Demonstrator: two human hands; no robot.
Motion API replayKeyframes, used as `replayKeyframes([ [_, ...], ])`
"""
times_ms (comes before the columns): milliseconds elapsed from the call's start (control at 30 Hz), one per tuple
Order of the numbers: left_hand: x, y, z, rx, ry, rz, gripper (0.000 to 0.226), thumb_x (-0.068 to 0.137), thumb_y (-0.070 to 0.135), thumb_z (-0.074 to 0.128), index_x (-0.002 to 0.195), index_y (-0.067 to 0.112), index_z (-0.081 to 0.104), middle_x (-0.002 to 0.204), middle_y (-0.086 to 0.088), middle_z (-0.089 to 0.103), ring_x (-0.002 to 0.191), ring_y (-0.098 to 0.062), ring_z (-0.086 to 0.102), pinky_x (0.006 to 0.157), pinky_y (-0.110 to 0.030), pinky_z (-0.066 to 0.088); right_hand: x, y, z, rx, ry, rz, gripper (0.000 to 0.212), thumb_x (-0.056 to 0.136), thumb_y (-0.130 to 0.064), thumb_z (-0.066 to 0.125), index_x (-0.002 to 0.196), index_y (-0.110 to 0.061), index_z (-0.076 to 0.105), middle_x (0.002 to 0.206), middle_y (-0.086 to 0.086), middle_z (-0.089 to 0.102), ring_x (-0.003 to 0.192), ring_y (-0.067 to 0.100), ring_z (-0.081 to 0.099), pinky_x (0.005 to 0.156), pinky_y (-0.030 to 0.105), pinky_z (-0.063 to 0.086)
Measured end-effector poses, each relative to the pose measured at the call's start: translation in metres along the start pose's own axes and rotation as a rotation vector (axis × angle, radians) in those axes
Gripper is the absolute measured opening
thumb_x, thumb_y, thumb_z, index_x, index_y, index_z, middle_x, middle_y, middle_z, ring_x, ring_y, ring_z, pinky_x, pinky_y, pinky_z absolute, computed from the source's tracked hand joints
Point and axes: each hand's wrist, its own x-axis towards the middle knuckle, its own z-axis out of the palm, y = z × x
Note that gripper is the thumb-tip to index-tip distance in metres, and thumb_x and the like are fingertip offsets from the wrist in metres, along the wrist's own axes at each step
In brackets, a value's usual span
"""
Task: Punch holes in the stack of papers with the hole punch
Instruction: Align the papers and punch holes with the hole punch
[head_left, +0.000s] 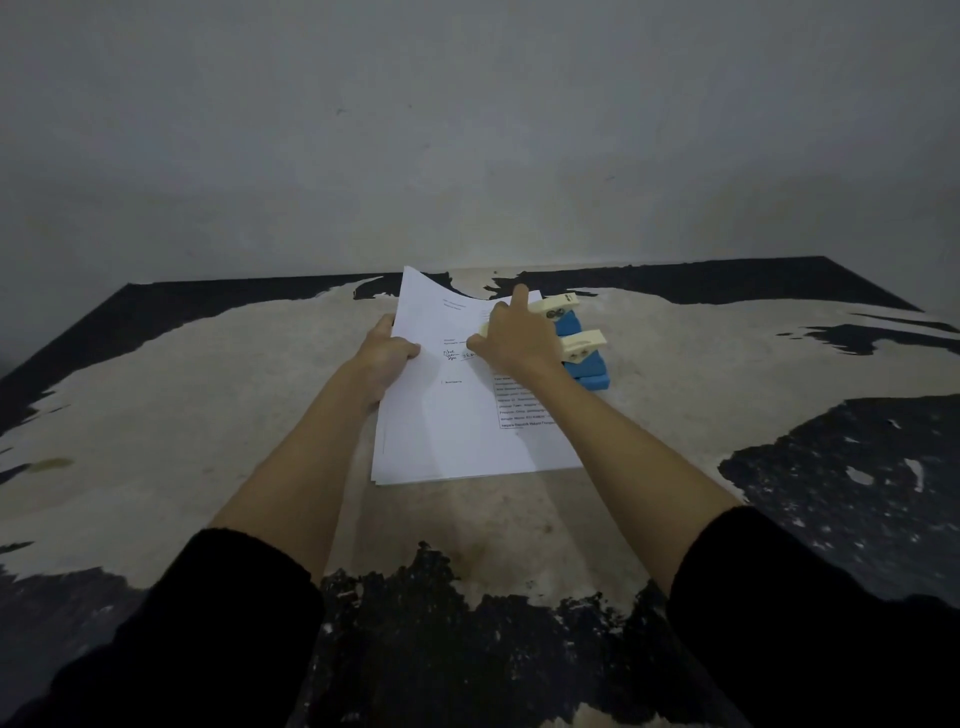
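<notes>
A stack of white printed papers (452, 415) lies on the worn table, its right edge pushed into a hole punch (576, 343) with a blue base and cream lever arms. My left hand (387, 358) grips the stack's left edge, thumb on top, and the far left corner curls upward. My right hand (511, 338) rests on top of the punch's cream lever, fingers spread over it, index finger pointing away. The punch's slot and the paper edge inside it are hidden under my right hand.
The table (208, 415) has a beige surface with peeling black patches and ends at a grey wall (467, 130) close behind the punch. Black sleeves cover both forearms near the bottom of the view.
</notes>
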Motion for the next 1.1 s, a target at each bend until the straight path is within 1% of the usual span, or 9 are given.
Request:
replayKeyframes([
  [200,-0.003,0.0,0.0,0.028,0.0,0.016,0.045,0.09,0.004,0.05,0.131,0.021,0.044,0.099,0.003,0.059,0.078,-0.012,0.059,0.057,-0.026,0.045,0.008,0.002,-0.014,0.199,-0.07,0.046,0.052,0.085,-0.045,0.054,0.114,-0.003,0.052,0.143,0.013,0.026,0.087,0.033,0.057,0.065,0.033,0.037],
  [467,-0.007,0.005,0.0,0.033,0.009,0.012,0.045,0.089,0.003,0.049,0.13,0.022,0.044,0.089,0.009,0.058,0.076,-0.012,0.059,0.056,-0.026,0.044,0.006,0.001,-0.008,0.111,-0.017,0.027,0.05,0.086,-0.045,0.052,0.113,-0.003,0.053,0.144,0.015,0.028,0.076,0.029,0.05,0.064,0.034,0.035],
  [633,-0.013,0.01,0.001,-0.027,0.029,-0.09,0.027,0.092,0.019,0.043,0.118,0.016,0.049,0.088,-0.002,0.057,0.068,-0.018,0.055,0.058,-0.027,0.045,0.003,0.001,-0.002,0.04,0.002,0.005,0.049,0.087,-0.042,0.052,0.115,-0.002,0.053,0.145,0.014,0.026,0.077,0.032,0.052,0.065,0.033,0.032],
  [700,-0.017,0.012,-0.001,-0.111,0.005,-0.169,0.022,0.091,0.026,0.041,0.099,0.011,0.055,0.082,-0.006,0.059,0.064,-0.021,0.055,0.06,-0.027,0.045,0.001,0.0,-0.001,0.028,0.009,0.002,0.047,0.087,-0.041,0.052,0.111,-0.001,0.054,0.141,0.013,0.029,0.075,0.031,0.05,0.062,0.033,0.032],
  [767,-0.02,0.012,-0.003,-0.125,-0.002,-0.187,0.018,0.089,0.022,0.044,0.09,0.009,0.057,0.077,-0.007,0.058,0.063,-0.023,0.055,0.061,-0.028,0.045,-0.001,-0.001,0.0,0.018,0.009,0.003,0.046,0.087,-0.04,0.052,0.111,0.0,0.054,0.139,0.012,0.03,0.08,0.034,0.056,0.06,0.033,0.033],
  [867,-0.026,0.013,-0.005,-0.102,0.015,-0.158,0.01,0.085,0.011,0.054,0.09,0.004,0.059,0.081,-0.009,0.061,0.066,-0.024,0.058,0.062,-0.029,0.048,-0.003,-0.001,-0.001,0.023,0.002,0.001,0.047,0.087,-0.039,0.052,0.113,0.0,0.054,0.141,0.012,0.029,0.088,0.036,0.06,0.059,0.033,0.034],
  [967,-0.03,0.013,-0.008,-0.164,-0.026,-0.174,0.004,0.084,0.012,0.059,0.085,0.009,0.061,0.083,-0.008,0.064,0.068,-0.023,0.061,0.064,-0.03,0.051,-0.001,0.0,-0.004,0.03,-0.014,0.007,0.05,0.086,-0.042,0.051,0.116,-0.002,0.053,0.144,0.013,0.027,0.081,0.033,0.056,0.055,0.029,0.031],
  [1033,-0.033,0.012,-0.009,-0.177,-0.046,-0.159,0.003,0.086,0.01,0.057,0.087,0.009,0.061,0.084,-0.007,0.066,0.068,-0.022,0.063,0.057,-0.028,0.053,0.002,0.0,-0.006,0.06,-0.014,0.017,0.048,0.086,-0.043,0.052,0.113,-0.003,0.053,0.146,0.013,0.025,0.074,0.03,0.05,0.05,0.028,0.026],
  [1100,-0.036,0.012,-0.007,-0.139,-0.051,-0.108,0.008,0.089,0.006,0.053,0.088,0.013,0.058,0.084,-0.004,0.065,0.068,-0.019,0.063,0.049,-0.024,0.053,0.004,0.0,-0.008,0.095,-0.017,0.031,0.048,0.085,-0.044,0.053,0.112,-0.005,0.054,0.147,0.014,0.024,0.075,0.03,0.051,0.055,0.03,0.031],
])
